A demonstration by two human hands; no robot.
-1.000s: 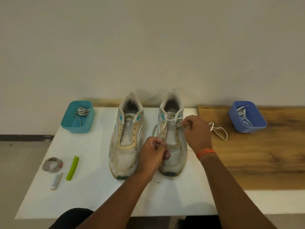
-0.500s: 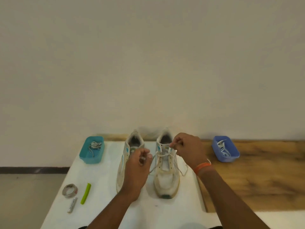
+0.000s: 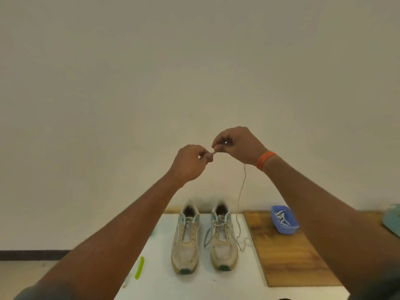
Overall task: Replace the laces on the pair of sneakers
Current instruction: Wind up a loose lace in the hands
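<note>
Two worn white sneakers stand side by side on the white table, toes toward me. The left sneaker has no lace. The right sneaker carries a white lace through its upper eyelets. Both hands are raised high above the shoes, close together. My right hand pinches the lace end, and the lace hangs down from it to the table beside the right sneaker. My left hand pinches the same lace tip with thumb and fingers.
A blue tub holding laces sits on the brown wooden board at the right. A green stick and a small pale item lie on the table's left side. A teal object shows at the right edge.
Both hands rose from the right sneaker to well above it, drawing one lace end up. The camera tilted upward, and the teal tub at the left is hidden behind my arm.
</note>
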